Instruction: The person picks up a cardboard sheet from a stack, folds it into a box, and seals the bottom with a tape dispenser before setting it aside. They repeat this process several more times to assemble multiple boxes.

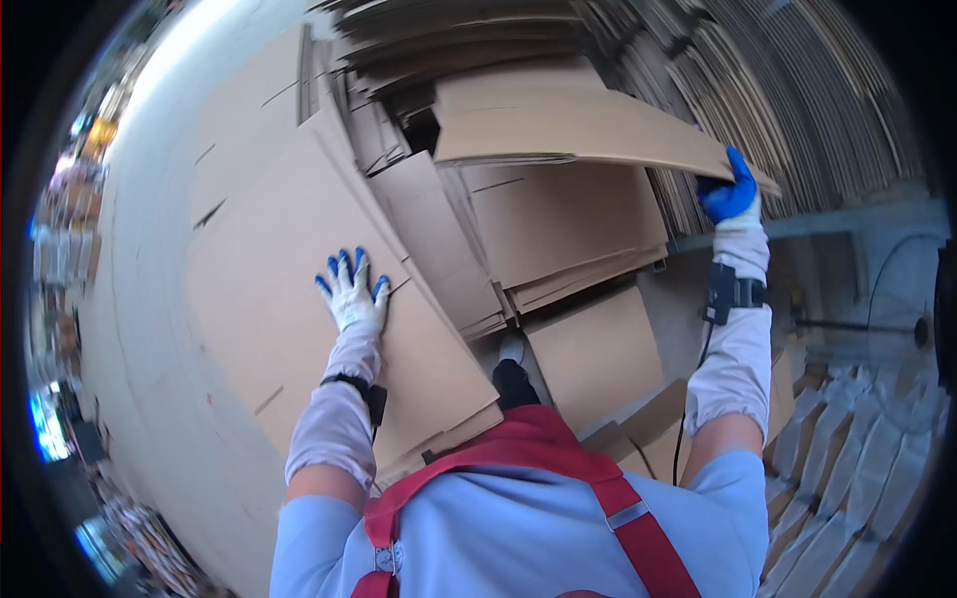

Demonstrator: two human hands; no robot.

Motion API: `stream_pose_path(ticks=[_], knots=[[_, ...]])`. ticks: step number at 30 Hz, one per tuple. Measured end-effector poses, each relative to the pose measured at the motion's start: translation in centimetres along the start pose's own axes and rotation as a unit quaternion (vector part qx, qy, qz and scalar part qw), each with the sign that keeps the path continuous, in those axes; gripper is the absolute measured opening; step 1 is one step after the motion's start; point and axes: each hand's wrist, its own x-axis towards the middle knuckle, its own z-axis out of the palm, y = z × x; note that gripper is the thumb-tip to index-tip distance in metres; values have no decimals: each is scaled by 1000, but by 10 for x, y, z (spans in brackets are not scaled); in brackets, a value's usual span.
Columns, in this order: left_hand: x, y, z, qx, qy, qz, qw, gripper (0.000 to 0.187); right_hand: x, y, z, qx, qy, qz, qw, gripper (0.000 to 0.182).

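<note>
My left hand (353, 291), in a white glove with blue fingertips, lies with fingers spread on a large flat cardboard sheet (269, 329). That sheet tops a stack to my left. On the other side, my right hand (730, 191) is closed around the right edge of a flattened cardboard box (588, 122), in a glove with blue fingers. This piece is lifted and tilted over a lower cardboard stack (568, 219), with its layered front edge toward me. Part of the right hand's grip is hidden behind the board.
Tall rows of upright cardboard (797, 90) line the back right. More brown sheets (459, 35) are piled at the back. A low cardboard piece (596, 354) lies near my foot (511, 347). White wrapped bundles (847, 468) lie at lower right. Concrete floor (140, 279) runs along the left.
</note>
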Motion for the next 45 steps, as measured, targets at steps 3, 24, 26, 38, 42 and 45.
stream_pose_path(ticks=[3, 24, 26, 38, 42, 45], knots=[[-1, -4, -1, -55, 17, -13, 998, 66, -22, -15, 15, -67, -14, -56, 996, 32], [-220, -223, -88, -674, -46, -389, 626, 86, -288, 341, -105, -300, -190, 223, 908, 44], [-234, -288, 13, -562, -40, -368, 740, 85, -331, 345, -86, -215, 8, 445, 869, 43], [-30, -58, -56, -76, 96, -7, 992, 69, -165, 266, -187, -69, 201, 258, 942, 86], [27, -9, -2, -1, 58, -37, 998, 68, -69, 335, -208, -34, 242, 263, 933, 103], [36, 0, 8, 35, 52, -66, 996, 67, -18, 377, -216, 11, 290, 234, 928, 92]])
